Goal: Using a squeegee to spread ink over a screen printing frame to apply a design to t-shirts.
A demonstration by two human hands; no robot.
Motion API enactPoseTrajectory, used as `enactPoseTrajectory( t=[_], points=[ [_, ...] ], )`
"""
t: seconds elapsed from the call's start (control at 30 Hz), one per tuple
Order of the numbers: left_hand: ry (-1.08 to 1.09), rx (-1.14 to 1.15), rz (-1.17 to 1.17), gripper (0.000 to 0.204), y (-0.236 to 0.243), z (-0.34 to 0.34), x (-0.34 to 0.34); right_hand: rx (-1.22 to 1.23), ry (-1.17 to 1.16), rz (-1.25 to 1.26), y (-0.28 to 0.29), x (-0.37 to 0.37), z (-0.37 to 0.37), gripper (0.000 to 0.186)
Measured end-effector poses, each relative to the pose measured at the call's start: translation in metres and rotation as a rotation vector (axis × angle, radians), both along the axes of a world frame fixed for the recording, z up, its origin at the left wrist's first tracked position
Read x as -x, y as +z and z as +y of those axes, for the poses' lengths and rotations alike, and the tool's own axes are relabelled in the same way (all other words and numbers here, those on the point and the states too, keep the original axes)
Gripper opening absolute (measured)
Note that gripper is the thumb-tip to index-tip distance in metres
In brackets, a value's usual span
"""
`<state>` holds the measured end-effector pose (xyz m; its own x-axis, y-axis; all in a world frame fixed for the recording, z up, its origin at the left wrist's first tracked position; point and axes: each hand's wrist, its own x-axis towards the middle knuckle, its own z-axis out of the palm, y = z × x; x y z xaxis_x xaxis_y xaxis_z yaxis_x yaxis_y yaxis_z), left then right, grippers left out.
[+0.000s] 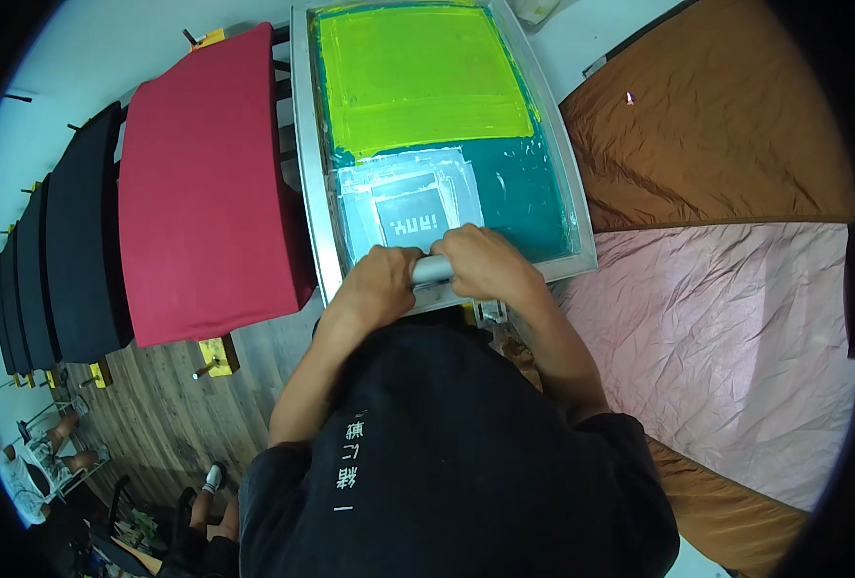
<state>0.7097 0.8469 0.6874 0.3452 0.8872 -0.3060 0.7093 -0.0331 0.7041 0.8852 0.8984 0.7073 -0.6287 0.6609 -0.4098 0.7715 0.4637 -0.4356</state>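
Both my hands are closed side by side on the silver bar handle of a squeegee, over the near end of a screen-printing frame. My left hand wraps its left part and my right hand its right part; a short stretch of the bar shows between them. The squeegee's blade is hidden. Inside the metal frame, the mesh is teal with a large yellow-green area at the far end. Just beyond my hands lies a pale, smeared patch around a stencilled design.
To the left, a red fabric-covered board stands beside a row of several black ones. Brown cloth and crumpled pinkish sheeting spread on the right. Other people's legs show at lower left above a wooden floor.
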Motion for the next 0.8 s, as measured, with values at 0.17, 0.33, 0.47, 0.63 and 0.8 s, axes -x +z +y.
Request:
enactPoseTrajectory(
  t=[0.17, 0.33, 0.47, 0.63, 0.8],
  points=[
    [0.026, -0.196, 0.08, 0.026, 0.002, 0.044, 0.004, -0.076, -0.029, -0.021, 0.013, 0.01, 0.045, 0.02],
    [0.136, -0.304, 0.009, 0.037, -0.015, 0.035, -0.003, -0.241, -0.025, 0.017, 0.001, 0.007, 0.032, 0.033],
    [0.151, -0.423, 0.006, 0.051, -0.027, -0.024, -0.019, -0.3, -0.104, 0.213, -0.015, -0.009, -0.028, 0.04],
    [0.121, -0.282, -0.043, 0.051, -0.001, -0.049, -0.016, -0.131, -0.118, 0.158, 0.0, -0.012, -0.049, 0.047],
    [0.101, -0.194, 0.027, 0.043, 0.02, 0.013, 0.0, -0.169, -0.023, 0.077, 0.01, 0.002, 0.017, 0.027]
  ],
)
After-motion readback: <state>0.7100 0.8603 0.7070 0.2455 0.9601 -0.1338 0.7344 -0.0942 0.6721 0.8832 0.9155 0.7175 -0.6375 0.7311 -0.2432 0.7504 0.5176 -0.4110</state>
